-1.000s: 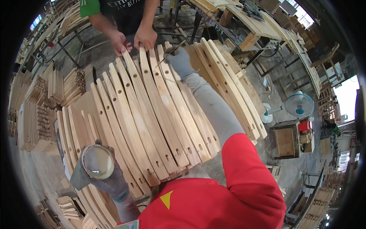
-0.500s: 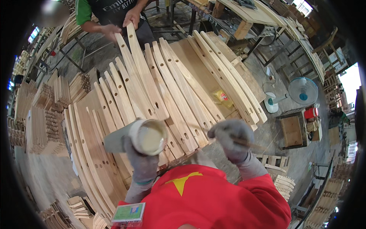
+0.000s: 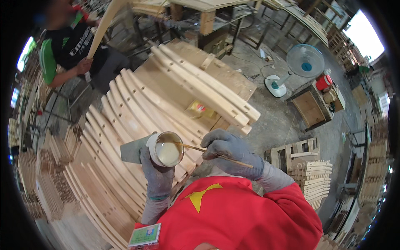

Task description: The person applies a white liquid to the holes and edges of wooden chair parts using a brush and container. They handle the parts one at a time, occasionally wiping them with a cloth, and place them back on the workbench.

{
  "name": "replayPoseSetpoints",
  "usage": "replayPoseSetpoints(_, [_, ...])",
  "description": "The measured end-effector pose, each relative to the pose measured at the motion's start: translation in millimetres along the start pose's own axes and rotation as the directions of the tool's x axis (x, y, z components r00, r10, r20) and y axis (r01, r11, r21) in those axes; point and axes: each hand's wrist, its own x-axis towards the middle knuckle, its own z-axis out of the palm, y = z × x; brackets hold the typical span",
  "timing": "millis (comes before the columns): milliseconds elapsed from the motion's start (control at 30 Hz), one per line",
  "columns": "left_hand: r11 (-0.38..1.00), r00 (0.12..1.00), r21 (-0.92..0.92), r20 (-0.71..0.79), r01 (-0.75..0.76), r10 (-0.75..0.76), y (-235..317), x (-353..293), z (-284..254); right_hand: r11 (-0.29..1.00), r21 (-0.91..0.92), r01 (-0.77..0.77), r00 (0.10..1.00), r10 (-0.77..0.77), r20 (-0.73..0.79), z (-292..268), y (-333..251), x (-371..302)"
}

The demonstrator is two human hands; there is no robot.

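My left hand [image 3: 157,177], in a grey glove, is wrapped round a grey-and-white cup [image 3: 135,149] tilted so that its mouth faces me. Cream-coloured liquid [image 3: 168,153] lies inside, and the inner rim is stained brown. Between the gloved fingers of my right hand [image 3: 233,154] is a thin wooden stick [image 3: 191,146]; its far tip reaches inside the cup's mouth. Beneath and beyond both hands, curved wooden slats [image 3: 125,118] with drilled holes and slots lie side by side on a table.
Across the table a co-worker [image 3: 79,54] holds up a wooden slat [image 3: 104,27]. Two slats [image 3: 204,85] lie apart beside a yellow packet [image 3: 200,109]. To the right stand a fan [image 3: 305,61], an open wooden box [image 3: 309,106] and a stack of slatted parts [image 3: 314,179].
The stick's tip has moved from over the slat ends into the cup's mouth. The co-worker has raised a slat off the table. My view has shifted to the right.
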Motion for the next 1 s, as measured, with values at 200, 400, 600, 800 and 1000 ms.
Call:
replayPoseSetpoints(200, [0.995, 0.995, -0.043, 0.045, 0.087, -0.085, -75.5, 71.5, 115.8, 0.999, 0.025, -0.024, 0.982, 0.028, -0.185, -150.9, 72.1, -30.0])
replayPoseSetpoints(400, [0.967, 0.922, 0.125, 0.296, 0.222, -0.25, -163.5, 203.6, 220.4, 0.985, 0.093, -0.142, 0.867, 0.169, -0.469, -306.1, 173.8, -66.3])
replayPoseSetpoints(600, [0.889, 0.909, 0.456, 0.386, -0.042, -0.155, -258.5, 364.5, 271.7, 0.986, -0.074, -0.153, 0.851, 0.093, -0.517, -391.3, 240.5, -75.7])
replayPoseSetpoints(800, [0.699, 0.948, 0.711, 0.268, -0.073, -0.174, -311.1, 420.0, 321.4, 0.947, -0.173, -0.272, 0.857, 0.156, -0.492, -430.1, 306.3, -105.2])
replayPoseSetpoints(1000, [0.497, 0.972, 0.867, 0.086, 0.035, -0.218, -300.1, 457.6, 304.3, 0.919, -0.153, -0.362, 0.861, 0.267, -0.433, -438.3, 325.8, -108.5])
